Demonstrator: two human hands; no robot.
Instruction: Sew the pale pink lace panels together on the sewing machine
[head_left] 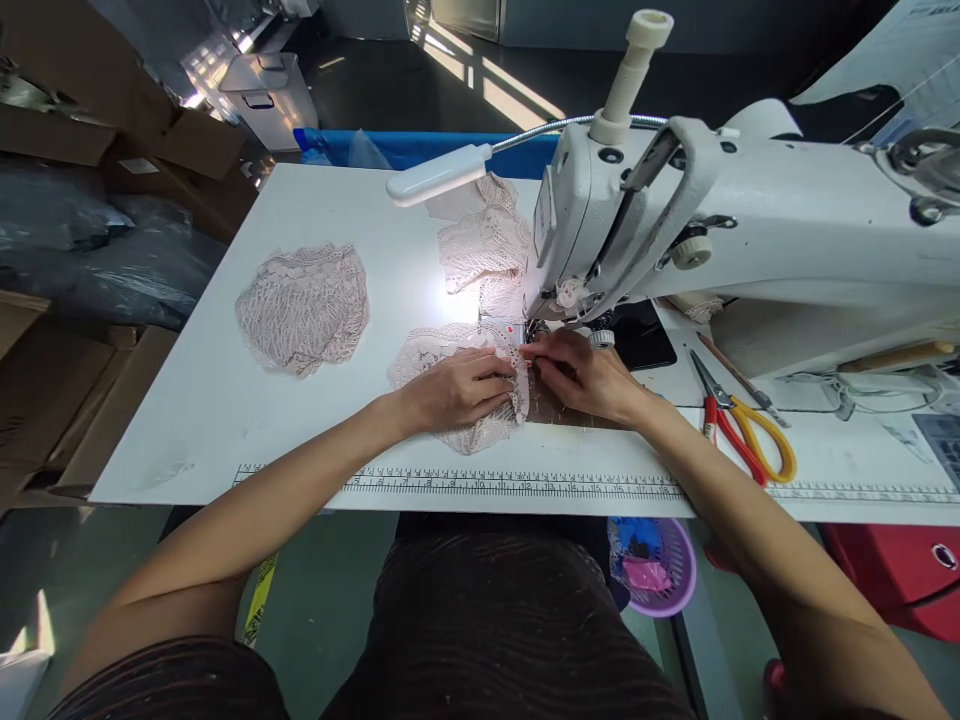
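Observation:
A pale pink lace piece (431,362) lies on the white table (187,400) in front of the white sewing machine (675,220). My left hand (457,388) rests flat on the lace, its fingers stretched toward the needle area. My right hand (581,375) sits just right of it, fingers pinched on the lace edge below the presser foot (536,328). The two hands nearly touch.
A stack of lace pieces (304,305) lies at the left, and more lace (484,240) behind the needle under a gooseneck lamp (439,172). Red and yellow scissors (739,425) lie right of my right hand. A purple basket (660,565) hangs below the table edge. Cardboard boxes (67,400) stand left.

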